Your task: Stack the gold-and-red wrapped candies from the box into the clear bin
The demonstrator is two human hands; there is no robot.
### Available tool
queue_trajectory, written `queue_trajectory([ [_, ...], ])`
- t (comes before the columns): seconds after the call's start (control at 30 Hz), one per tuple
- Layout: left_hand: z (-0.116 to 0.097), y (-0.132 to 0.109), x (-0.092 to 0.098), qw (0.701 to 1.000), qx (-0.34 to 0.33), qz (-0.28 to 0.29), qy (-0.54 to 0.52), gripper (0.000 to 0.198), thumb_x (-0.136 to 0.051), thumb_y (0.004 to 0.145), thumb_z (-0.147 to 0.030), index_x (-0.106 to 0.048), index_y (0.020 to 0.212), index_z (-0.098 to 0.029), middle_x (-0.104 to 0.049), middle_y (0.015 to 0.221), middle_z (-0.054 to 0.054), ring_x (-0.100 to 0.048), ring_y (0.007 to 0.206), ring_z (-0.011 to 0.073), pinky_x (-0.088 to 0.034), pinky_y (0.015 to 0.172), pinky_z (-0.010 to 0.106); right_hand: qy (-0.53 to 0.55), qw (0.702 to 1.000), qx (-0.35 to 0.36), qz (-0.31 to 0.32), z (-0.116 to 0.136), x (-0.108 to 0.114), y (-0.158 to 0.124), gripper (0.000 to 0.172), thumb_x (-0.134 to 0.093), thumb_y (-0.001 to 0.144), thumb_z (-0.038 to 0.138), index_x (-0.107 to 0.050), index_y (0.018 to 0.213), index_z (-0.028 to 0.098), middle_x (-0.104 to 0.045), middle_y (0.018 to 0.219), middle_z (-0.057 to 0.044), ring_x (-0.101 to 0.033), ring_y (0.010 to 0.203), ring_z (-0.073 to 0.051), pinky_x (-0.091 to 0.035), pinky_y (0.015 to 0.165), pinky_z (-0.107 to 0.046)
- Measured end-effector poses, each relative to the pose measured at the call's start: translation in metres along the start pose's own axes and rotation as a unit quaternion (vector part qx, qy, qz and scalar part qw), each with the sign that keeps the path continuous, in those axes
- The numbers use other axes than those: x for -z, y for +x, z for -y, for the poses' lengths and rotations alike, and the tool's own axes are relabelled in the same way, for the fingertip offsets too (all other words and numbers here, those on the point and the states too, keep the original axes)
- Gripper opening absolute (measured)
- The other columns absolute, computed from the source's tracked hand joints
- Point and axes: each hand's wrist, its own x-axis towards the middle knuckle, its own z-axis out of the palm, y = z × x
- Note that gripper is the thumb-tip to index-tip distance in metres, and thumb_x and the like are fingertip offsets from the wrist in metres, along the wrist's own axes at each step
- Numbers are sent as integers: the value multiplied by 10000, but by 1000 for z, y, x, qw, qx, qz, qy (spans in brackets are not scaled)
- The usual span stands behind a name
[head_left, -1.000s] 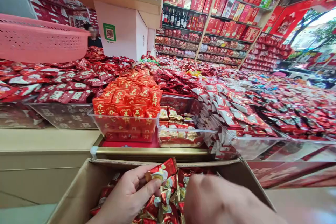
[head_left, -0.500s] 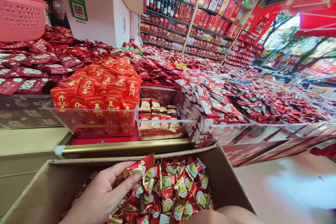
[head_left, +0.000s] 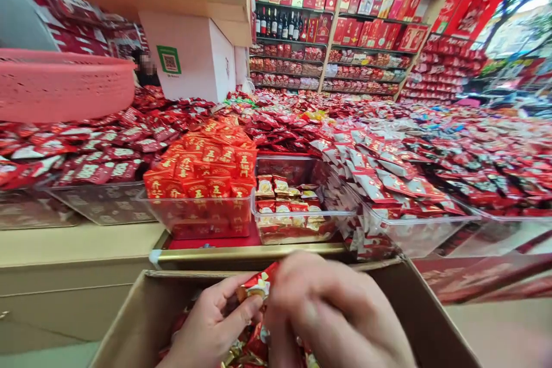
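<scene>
Pink basket (head_left: 64, 83) far left, above counter. Left hand (head_left: 211, 322) pinches red candy packet (head_left: 260, 283) between thumb and fingers, over open cardboard box (head_left: 133, 322). Right hand (head_left: 340, 316) blurred, just beside packet; cannot tell its grip. Clear bin (head_left: 302, 218) on counter behind. Stocked shelves (head_left: 366, 11) at back right.

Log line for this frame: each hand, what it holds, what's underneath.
left hand: pinching red-and-gold foil candy packet | right hand: blurred, over the packet, grip unclear | under both: brown cardboard box of similar packets
</scene>
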Motion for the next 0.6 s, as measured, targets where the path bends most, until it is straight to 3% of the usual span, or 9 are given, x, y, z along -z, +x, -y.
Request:
queue_trajectory([
  [0.07,0,0,4,999,-30,41,-6,304,-625,649,-463,-612,673,-161,-564,555,-18,-482,539,119,-377,512,207,51,998,-6,-26,-5,2,11,127,-640,671,332,-678,776,272,-610,641,-9,-464,437,-64,-378,415,-231],
  [0.17,1,0,12,995,-48,85,-26,263,-603,722,-399,-611,813,-153,-581,629,-3,-502,574,116,-386,529,208,125,990,-38,-55,-13,6,24,173,-667,670,253,-668,835,201,-619,666,-11,-444,434,-29,-372,411,-169],
  [0.27,3,0,14,995,-50,85,-32,296,-599,740,-372,-602,944,-157,-595,665,6,-522,597,122,-391,533,209,161,984,-47,-57,-16,11,27,199,-664,678,188,-658,876,171,-631,742,-25,-468,471,-22,-386,434,-145],
  [0.6,0,-2,9,994,-62,65,-55,259,-620,719,-367,-637,867,-155,-581,584,-16,-480,531,97,-377,509,192,179,981,-62,-49,-17,13,26,242,-678,656,147,-636,892,177,-638,782,-27,-529,526,-45,-418,472,-153],
])
